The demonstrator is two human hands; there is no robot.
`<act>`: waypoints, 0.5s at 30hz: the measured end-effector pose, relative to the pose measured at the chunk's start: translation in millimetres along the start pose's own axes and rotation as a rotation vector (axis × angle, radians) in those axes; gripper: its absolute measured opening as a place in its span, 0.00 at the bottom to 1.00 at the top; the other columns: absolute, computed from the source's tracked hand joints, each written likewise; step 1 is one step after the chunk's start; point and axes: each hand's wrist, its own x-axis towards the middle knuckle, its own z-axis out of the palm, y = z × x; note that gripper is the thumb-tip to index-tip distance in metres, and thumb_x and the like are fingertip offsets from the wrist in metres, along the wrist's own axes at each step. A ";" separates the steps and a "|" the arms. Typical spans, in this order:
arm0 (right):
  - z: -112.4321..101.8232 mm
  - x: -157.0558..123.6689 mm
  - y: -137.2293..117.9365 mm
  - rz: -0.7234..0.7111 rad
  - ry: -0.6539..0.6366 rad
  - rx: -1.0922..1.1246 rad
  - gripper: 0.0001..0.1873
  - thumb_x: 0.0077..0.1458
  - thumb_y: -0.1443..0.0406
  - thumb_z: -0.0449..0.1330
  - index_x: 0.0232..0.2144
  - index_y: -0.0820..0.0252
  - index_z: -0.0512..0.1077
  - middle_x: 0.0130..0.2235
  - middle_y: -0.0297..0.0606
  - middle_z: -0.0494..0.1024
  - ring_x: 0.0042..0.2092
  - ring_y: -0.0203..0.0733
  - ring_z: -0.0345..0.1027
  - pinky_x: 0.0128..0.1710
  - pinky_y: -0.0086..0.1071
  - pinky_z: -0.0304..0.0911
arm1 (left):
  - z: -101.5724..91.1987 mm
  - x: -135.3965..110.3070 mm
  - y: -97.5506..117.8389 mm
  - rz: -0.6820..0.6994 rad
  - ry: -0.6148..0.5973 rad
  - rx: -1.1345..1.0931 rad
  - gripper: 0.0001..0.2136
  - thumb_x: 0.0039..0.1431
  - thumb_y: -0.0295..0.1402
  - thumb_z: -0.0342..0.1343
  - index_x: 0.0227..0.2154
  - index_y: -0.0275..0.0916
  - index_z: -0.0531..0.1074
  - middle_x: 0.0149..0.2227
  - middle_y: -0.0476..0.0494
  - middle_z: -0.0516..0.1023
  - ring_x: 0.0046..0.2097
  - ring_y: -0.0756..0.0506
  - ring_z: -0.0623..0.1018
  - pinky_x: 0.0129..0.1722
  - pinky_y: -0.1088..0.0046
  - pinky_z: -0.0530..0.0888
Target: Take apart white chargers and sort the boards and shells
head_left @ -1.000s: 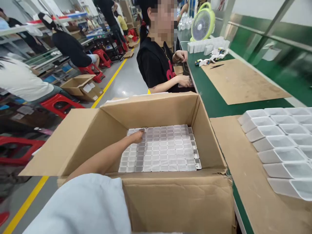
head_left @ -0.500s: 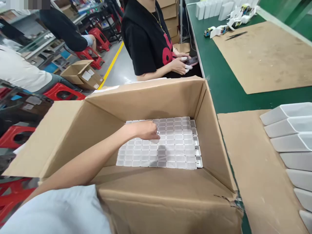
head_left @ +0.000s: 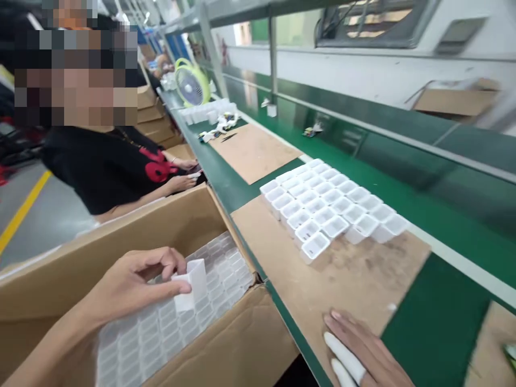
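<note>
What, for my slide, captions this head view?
Left hand holds small white plastic case over open cardboard box; right hand rests on brown board.

Carton (head_left: 242, 349) at left, trays (head_left: 153, 333) inside, cardboard sheet (head_left: 363, 279) to its right — cups (head_left: 330, 207) on it; fan (head_left: 192, 85) far behind

1. The left hand (head_left: 137, 282) is held up, with the thumb and curled fingers pinched shut on a small white case (head_left: 192, 279).
2. The left forearm (head_left: 52, 349) is bare and slants up from the lower left to a fairly straight wrist.
3. The right hand (head_left: 363, 349) lies flat, palm down and fingers stretched, at the near edge of the cardboard sheet (head_left: 350, 279).
4. Two of its fingers wear white finger cots (head_left: 342, 349). Its wrist is out of view.
</note>
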 end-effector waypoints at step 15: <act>-54.4 -35.5 -7.5 0.022 -0.102 -0.224 0.20 0.52 0.77 0.55 0.45 0.68 0.80 0.69 0.57 0.67 0.70 0.63 0.62 0.66 0.56 0.66 | 116.3 124.8 205.0 0.895 -0.256 0.243 0.09 0.71 0.31 0.55 0.37 0.42 0.80 0.54 0.36 0.79 0.55 0.37 0.80 0.53 0.60 0.79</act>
